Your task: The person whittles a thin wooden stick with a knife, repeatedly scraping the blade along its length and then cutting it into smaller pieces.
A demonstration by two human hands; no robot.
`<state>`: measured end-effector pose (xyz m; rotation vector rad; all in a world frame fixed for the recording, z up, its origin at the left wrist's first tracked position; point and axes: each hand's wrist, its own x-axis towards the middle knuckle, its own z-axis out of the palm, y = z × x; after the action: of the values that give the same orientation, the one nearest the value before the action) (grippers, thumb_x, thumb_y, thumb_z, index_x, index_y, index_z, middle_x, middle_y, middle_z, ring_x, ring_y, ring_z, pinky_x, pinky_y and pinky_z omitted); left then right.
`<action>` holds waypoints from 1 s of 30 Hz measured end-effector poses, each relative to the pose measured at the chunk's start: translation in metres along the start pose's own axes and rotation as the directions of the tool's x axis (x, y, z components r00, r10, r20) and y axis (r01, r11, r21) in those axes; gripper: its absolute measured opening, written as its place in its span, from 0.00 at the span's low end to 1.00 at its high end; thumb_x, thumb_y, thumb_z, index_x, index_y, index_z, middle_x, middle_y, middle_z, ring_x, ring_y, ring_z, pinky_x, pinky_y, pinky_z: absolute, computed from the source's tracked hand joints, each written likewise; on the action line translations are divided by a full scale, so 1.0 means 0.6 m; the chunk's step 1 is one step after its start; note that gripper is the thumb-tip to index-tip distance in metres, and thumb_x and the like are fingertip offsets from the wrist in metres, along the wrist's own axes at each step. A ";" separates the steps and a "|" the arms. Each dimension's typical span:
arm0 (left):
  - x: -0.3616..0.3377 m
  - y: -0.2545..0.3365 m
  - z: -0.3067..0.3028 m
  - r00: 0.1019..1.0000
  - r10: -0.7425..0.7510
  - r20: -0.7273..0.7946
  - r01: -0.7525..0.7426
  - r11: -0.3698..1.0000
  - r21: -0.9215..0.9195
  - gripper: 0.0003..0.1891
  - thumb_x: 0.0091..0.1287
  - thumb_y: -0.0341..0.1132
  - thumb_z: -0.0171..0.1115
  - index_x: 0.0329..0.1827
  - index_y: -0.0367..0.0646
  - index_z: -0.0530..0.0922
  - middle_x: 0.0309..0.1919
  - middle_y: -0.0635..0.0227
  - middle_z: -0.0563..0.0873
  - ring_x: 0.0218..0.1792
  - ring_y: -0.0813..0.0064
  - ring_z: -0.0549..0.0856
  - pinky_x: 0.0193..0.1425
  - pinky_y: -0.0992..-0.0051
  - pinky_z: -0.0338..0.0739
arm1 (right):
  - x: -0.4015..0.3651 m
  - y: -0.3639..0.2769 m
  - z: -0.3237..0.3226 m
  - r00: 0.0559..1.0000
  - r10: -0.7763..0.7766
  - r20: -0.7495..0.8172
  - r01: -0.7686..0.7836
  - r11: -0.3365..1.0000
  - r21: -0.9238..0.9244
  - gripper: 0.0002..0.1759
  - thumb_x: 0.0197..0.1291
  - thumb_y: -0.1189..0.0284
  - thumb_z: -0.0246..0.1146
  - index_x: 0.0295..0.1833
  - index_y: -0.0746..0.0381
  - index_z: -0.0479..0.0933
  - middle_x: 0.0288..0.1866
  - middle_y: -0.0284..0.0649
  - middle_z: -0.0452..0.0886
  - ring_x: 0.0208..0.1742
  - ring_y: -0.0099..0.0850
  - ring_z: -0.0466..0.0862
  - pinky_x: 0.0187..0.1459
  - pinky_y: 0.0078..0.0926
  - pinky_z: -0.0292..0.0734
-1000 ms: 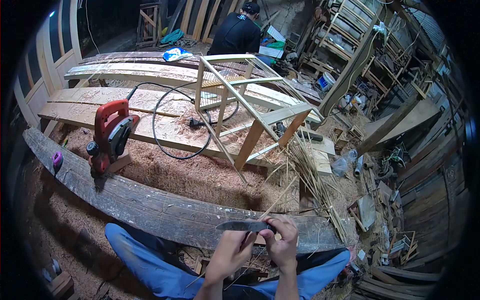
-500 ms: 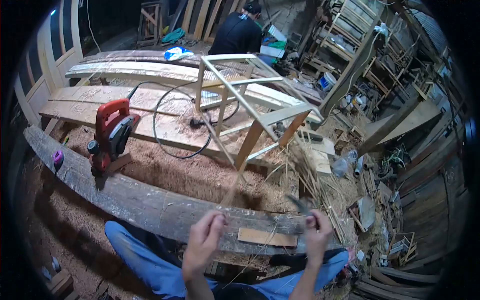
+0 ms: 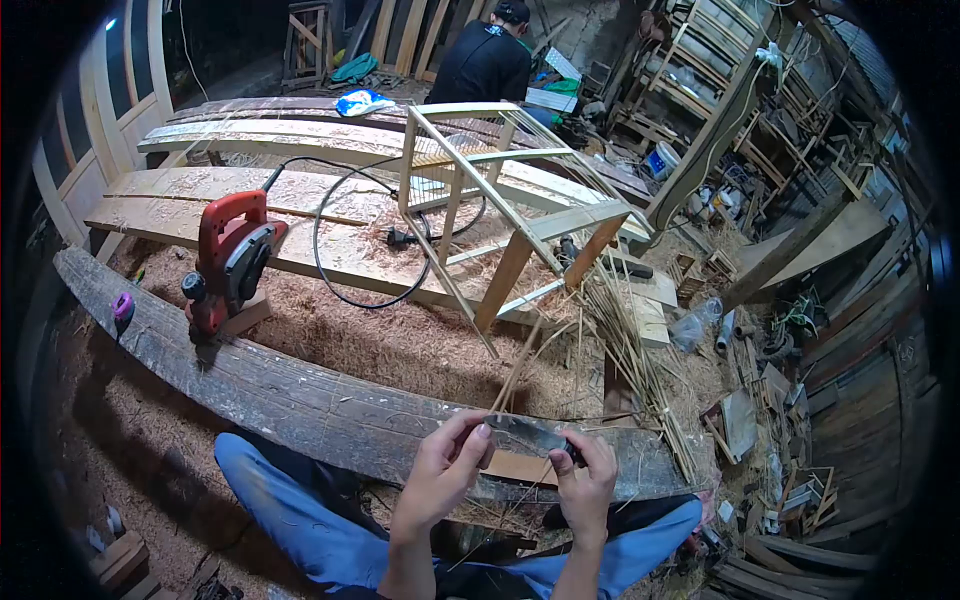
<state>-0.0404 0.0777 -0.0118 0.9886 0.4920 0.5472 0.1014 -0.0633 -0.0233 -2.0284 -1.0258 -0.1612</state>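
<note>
Over the workbench plank, my right hand (image 3: 586,485) is wrapped round the handle of a knife (image 3: 530,433), whose dark blade points left. The blade's tip reaches the fingertips of my left hand (image 3: 445,470). Between the thumb and fingers of that left hand are pinched thin bamboo strips (image 3: 516,375), which slant up and away from me. Below the blade lies a small flat piece of wood (image 3: 520,467) on the weathered plank (image 3: 330,415), partly covered by my hands.
A red power planer (image 3: 228,265) and a purple-topped object (image 3: 123,306) stand at the left. Beyond the plank is a slatted wooden frame (image 3: 520,240) on boards, with a black cable (image 3: 318,240). Bamboo strips (image 3: 640,370) lie right. A person (image 3: 485,65) sits at the back.
My hands have come closer together, the knife now lying level with its blade at my left fingers. The bamboo strips have swung to the right.
</note>
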 end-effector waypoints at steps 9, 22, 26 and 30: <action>0.003 -0.031 0.004 0.998 -0.005 0.057 -0.012 0.954 0.300 0.09 0.79 0.33 0.57 0.44 0.36 0.81 0.29 0.78 0.77 0.30 0.89 0.71 0.31 0.83 0.65 | 0.018 -0.047 0.019 0.994 -0.073 0.081 0.061 0.988 0.144 0.21 0.59 0.54 0.70 0.46 0.61 0.85 0.36 0.39 0.85 0.37 0.41 0.80 0.44 0.37 0.73; 0.003 -0.031 0.013 0.984 0.155 0.083 -0.176 0.893 0.415 0.10 0.77 0.32 0.61 0.47 0.33 0.84 0.28 0.75 0.80 0.30 0.88 0.73 0.31 0.81 0.67 | 0.038 -0.052 0.029 0.989 -0.131 0.074 0.108 0.958 0.265 0.24 0.60 0.52 0.69 0.45 0.65 0.85 0.42 0.40 0.88 0.41 0.42 0.83 0.44 0.37 0.75; 0.000 -0.023 0.028 0.986 0.159 0.042 -0.161 0.882 0.442 0.10 0.76 0.32 0.60 0.51 0.33 0.83 0.25 0.69 0.80 0.26 0.85 0.73 0.28 0.78 0.66 | 0.049 -0.037 0.021 0.983 -0.174 0.063 0.162 0.974 0.157 0.23 0.62 0.52 0.68 0.45 0.63 0.86 0.36 0.40 0.86 0.38 0.41 0.81 0.42 0.37 0.71; -0.002 -0.024 0.033 0.976 0.210 -0.063 -0.184 0.941 0.284 0.13 0.77 0.33 0.59 0.55 0.33 0.83 0.23 0.69 0.81 0.24 0.85 0.71 0.26 0.77 0.64 | 0.074 0.045 -0.010 0.994 -0.079 -0.070 0.073 0.994 -0.081 0.20 0.66 0.54 0.67 0.46 0.61 0.85 0.32 0.40 0.81 0.36 0.41 0.77 0.42 0.37 0.68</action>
<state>-0.0262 0.0579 -0.0152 1.2942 0.5655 0.7195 0.1514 -0.0489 -0.0165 -2.0391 -1.0656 -0.3183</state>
